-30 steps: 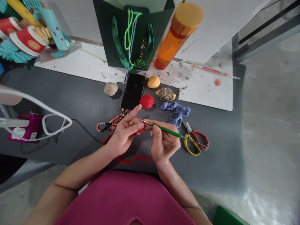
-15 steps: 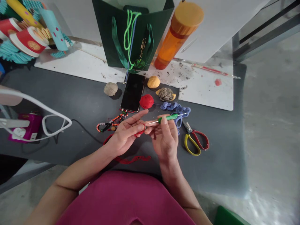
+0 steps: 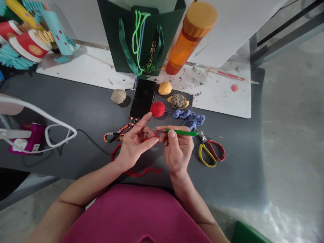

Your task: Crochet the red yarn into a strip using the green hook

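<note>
My right hand [image 3: 178, 148] grips a crochet hook [image 3: 186, 133] by its green handle, with the metal shaft pointing left. Pinched between the thumb and fingers of my left hand [image 3: 135, 145] is a piece of red crochet work [image 3: 152, 137], partly hidden by the fingers. The left index finger is raised, with a thin red strand near it. A red crocheted strip [image 3: 144, 173] trails on the table below the hands. Just beyond the fingers sits a red yarn ball [image 3: 157, 109]. Blue crochet work [image 3: 191, 117] lies right of it.
Scissors [image 3: 210, 152] lie to the right of my hands. Behind are a phone [image 3: 143, 98], a yellow yarn ball [image 3: 165, 88], a beige ball [image 3: 118, 96], a crocheted flower [image 3: 178, 101], a green bag [image 3: 108, 33] and an orange bottle [image 3: 183, 47]. Beads [image 3: 110, 136] lie left.
The hook has swung from tilted to nearly level, its handle end moving right and slightly down. My right fingers have curled more closely round it. My left index finger has lifted.
</note>
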Demonstrator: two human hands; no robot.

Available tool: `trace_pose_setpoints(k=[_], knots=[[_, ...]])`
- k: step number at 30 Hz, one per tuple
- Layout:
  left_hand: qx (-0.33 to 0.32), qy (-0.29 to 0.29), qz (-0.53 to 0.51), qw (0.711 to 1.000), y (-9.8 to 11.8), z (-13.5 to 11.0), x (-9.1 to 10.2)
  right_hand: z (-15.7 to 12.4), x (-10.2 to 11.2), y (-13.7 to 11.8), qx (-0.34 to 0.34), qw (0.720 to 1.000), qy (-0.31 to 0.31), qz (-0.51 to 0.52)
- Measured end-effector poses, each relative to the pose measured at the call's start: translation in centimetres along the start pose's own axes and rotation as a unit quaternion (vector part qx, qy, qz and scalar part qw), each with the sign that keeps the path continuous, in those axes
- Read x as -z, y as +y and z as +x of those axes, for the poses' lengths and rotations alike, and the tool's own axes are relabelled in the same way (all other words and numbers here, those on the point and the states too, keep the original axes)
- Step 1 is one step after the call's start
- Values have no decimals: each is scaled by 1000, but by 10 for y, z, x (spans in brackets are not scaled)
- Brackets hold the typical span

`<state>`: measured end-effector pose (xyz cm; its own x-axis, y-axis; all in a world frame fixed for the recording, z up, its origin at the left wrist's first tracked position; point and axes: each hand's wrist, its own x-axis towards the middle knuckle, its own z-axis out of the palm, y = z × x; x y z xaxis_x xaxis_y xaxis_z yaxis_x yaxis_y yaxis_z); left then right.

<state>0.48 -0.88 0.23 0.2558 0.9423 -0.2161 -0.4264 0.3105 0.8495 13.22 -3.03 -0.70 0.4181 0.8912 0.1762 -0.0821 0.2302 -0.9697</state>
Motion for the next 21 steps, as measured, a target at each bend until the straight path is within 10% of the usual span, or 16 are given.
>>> trace_pose_setpoints(k=[5, 14, 21], knots=[[-32, 1, 32, 999, -6, 1, 2, -6, 3, 3, 151, 978, -18, -139], [64, -17, -56, 996, -4, 0, 3, 0, -1, 10, -33, 995, -31, 90], [34, -7, -51, 998, -6, 0, 0, -6, 2, 6, 166, 980, -12, -105]])
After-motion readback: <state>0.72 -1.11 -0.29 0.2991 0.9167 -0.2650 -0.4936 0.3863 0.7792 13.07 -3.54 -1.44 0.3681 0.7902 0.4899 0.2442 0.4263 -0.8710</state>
